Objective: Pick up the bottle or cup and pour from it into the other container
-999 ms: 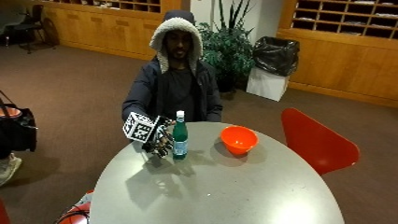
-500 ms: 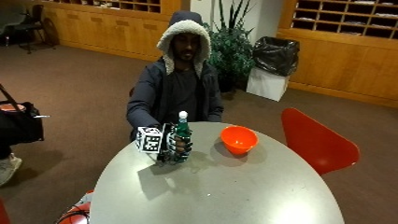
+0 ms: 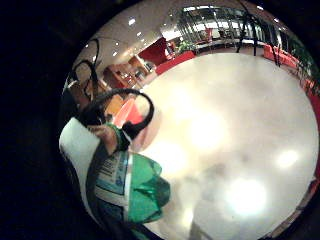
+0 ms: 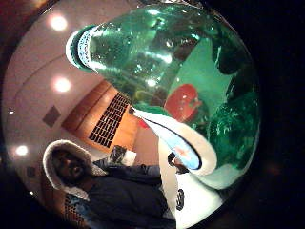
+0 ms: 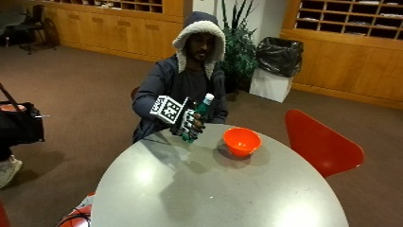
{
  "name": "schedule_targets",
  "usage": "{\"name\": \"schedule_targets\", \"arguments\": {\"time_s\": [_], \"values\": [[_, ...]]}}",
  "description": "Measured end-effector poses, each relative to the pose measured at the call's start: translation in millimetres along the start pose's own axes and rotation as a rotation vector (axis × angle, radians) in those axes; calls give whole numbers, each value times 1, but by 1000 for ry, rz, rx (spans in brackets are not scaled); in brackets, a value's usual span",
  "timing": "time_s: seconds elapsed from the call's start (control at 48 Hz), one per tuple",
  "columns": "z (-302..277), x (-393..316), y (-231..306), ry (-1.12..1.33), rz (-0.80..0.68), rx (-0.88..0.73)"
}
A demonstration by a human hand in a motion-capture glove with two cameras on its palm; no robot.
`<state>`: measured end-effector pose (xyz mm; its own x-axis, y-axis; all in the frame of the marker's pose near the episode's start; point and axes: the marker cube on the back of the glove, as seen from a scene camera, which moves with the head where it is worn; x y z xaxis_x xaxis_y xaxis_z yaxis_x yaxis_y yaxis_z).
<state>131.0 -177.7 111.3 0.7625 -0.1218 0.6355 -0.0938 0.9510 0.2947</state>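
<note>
A green plastic bottle (image 5: 200,112) with a white cap is held off the round grey table (image 5: 207,189), tilted with its cap toward the orange bowl (image 5: 242,141). My gloved right hand (image 5: 188,124) grips it around the body, fingers curled round it. The bowl stands on the table to the right of the hand, apart from the bottle. In the thumb side palm view the green bottle (image 4: 190,90) fills much of the picture, with the bowl showing through it. The little finger side palm view shows the bottle's lower part and label (image 3: 132,187) above the table surface (image 3: 235,150).
A red chair (image 5: 318,142) stands at the table's right side. Behind the person are a plant and a black-bagged bin (image 5: 277,59). A black bag (image 5: 22,125) is at the left, and a red object (image 5: 79,217) sits low by the table's near-left edge.
The hand closed round the bottle, lifted it off the table and tilted it toward the bowl. The outside camera has shifted too.
</note>
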Motion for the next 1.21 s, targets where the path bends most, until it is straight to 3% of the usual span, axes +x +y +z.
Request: {"name": "schedule_targets", "arguments": {"time_s": [0.229,0.624,0.833,1.207], "values": [[24,-45,-22,384,31,-212],[78,-63,-60,1062,8,-603],[104,-60,-65,1186,-32,-671],[109,-58,-65,1195,3,-682]]}}
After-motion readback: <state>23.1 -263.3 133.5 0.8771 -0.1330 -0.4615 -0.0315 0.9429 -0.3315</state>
